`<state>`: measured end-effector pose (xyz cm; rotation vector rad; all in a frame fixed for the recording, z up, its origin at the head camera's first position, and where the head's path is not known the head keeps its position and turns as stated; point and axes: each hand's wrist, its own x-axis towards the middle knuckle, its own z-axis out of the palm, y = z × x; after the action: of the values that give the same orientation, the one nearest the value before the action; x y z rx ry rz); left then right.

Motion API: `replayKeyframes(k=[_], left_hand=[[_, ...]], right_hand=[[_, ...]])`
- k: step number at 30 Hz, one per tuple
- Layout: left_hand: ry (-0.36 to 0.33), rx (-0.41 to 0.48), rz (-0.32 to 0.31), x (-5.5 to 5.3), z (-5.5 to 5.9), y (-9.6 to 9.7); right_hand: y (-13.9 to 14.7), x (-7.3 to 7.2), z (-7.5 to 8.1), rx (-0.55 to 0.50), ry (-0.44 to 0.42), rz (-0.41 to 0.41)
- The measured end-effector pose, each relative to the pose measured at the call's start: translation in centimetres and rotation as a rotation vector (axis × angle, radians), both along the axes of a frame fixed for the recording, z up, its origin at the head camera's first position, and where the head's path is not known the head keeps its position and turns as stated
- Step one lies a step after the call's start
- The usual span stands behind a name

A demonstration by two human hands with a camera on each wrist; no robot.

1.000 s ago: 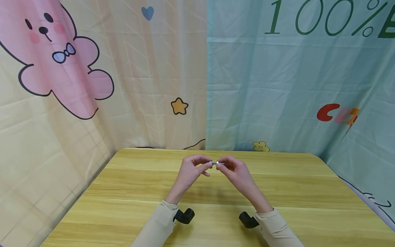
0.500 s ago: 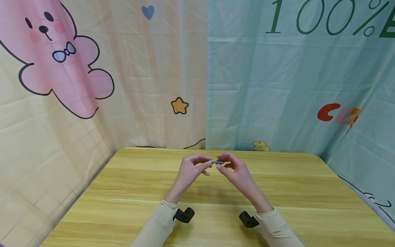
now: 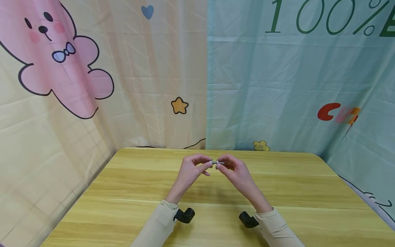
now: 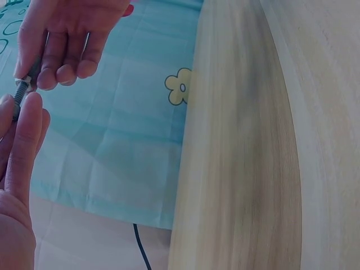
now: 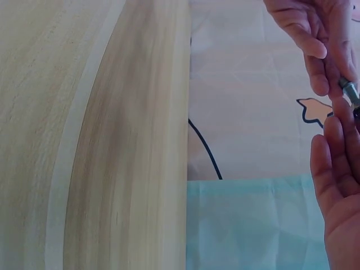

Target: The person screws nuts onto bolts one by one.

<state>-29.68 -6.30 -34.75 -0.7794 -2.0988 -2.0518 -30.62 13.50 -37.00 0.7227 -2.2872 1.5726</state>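
Observation:
A small metal bolt (image 3: 214,162) lies roughly level between my two hands, above the far part of the table. My left hand (image 3: 192,169) pinches one end of it between thumb and fingertips. At the other side, thumb and fingers of my right hand (image 3: 234,168) pinch the nut (image 4: 23,82) on the bolt. The left wrist view shows bare thread between the two grips. A smooth round section of the bolt (image 5: 350,89) shows in the right wrist view beside the left fingertips. Fingers hide both of its ends.
Beneath both hands is a wood-grain table (image 3: 148,199). A beige curtain (image 3: 139,85) and a blue-green curtain (image 3: 262,85) hang behind its far edge. Black wrist devices (image 3: 184,215) sit at both cuffs.
Half a second ago my right thumb and fingers were spread away from the nut; now they have closed on it again. My left hand holds its place.

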Motion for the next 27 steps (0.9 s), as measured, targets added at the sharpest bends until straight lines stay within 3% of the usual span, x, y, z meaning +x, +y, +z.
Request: replayKeyframes(k=[9,13,19,23,25,27], left_hand=[[0.012,-0.006,-0.003,0.1,0.1,0.2],[0.005,-0.005,0.001,0.1,0.1,0.2],[-0.004,0.0,0.014,0.1,0.2,0.1],[-0.002,-0.001,0.004,0.1,0.2,0.1],[-0.002,-0.001,0.001,0.1,0.2,0.1],[-0.003,-0.001,-0.001,0.1,0.2,0.1]], right_hand=[[-0.1,0.1,0.0,0.013,-0.052,-0.045],[-0.1,0.0,0.0,0.04,0.007,-0.061],[0.0,0.1,0.3,0.032,0.113,-0.007],[-0.5,1.3,1.6,0.04,0.112,-0.005],[-0.6,1.5,1.7,0.04,0.104,-0.014],[-0.4,0.7,0.8,0.034,0.088,-0.019]])
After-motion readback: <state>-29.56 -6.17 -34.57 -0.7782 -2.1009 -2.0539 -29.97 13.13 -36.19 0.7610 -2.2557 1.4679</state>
